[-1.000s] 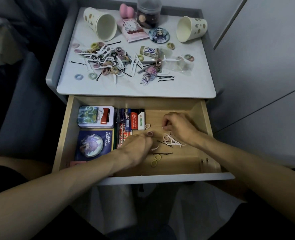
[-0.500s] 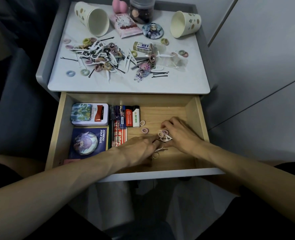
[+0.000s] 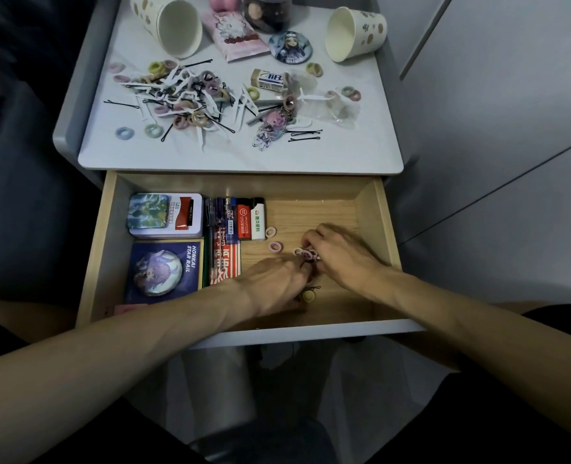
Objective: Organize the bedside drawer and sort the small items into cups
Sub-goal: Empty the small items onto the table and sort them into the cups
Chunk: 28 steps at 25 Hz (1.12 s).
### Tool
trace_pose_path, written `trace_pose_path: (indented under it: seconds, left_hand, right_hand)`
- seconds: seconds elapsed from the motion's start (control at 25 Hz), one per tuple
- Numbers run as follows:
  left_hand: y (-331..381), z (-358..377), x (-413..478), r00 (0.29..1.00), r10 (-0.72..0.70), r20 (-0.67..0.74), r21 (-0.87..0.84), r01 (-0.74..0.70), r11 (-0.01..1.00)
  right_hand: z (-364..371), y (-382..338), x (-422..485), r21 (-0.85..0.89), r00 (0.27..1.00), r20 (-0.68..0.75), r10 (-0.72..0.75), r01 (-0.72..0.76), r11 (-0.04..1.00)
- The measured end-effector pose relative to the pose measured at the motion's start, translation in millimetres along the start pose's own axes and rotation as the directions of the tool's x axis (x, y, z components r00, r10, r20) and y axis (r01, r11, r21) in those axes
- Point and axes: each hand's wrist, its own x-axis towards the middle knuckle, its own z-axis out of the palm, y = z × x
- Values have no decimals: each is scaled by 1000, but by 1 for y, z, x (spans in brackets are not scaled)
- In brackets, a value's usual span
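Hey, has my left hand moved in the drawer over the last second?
Yes. Measured against the white lighter, the left hand has slid right until it meets the right hand at the hair ties.

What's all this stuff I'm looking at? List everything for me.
paper cups: two, cream spotted, on their sides, back of nightstand top
hair ties: many, pastel, strewn on top; several in drawer
bobby pins: many, black, on top
floss picks: many, white, on top
eraser: one, white, on top
badge: one, blue, between cups
packet: one, pink, beside left cup
jar: one, dark, back edge
tin: one, white, drawer back left
lighters: two, red and white, drawer
left hand: one, in drawer, beside ties
right hand: one, in drawer, fingers curled on pink ties
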Motion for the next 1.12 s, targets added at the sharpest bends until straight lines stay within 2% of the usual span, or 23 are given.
trace_pose_path:
  seconds: [0.16, 0.28, 0.4, 0.64, 0.76, 0.92, 1.12]
  left_hand:
    - [-1, 4, -1, 998, 34, -57, 4, -34, 999]
    - [-1, 6, -1, 998, 53, -46, 43, -51, 998]
    - [-3, 8, -1, 999, 42, -15, 44, -42, 998]
    - [-11, 5, -9, 999, 53, -8, 25, -52, 998]
    - [-22, -4, -18, 1000, 6, 16, 52, -7, 999]
    - [-28, -31, -25, 993, -120, 17, 43, 119, 992]
    - [-38, -82, -29, 977, -202, -70, -42, 199, 979]
  right_hand:
    - [-2, 0, 0, -13, 999, 18, -40, 41, 999]
    - [-2, 1, -1, -15, 999, -1, -52, 52, 999]
    - [0, -1, -2, -73, 998, -13, -62, 61, 995]
    - [2, -4, -2, -263, 994, 54, -90, 101, 960]
    - [1, -7, -2, -319, 992, 54, -114, 126, 939]
    - [-1, -3, -3, -298, 988, 41, -151, 156, 942]
    - [-11, 8, -3, -141, 997, 41, -66, 71, 988]
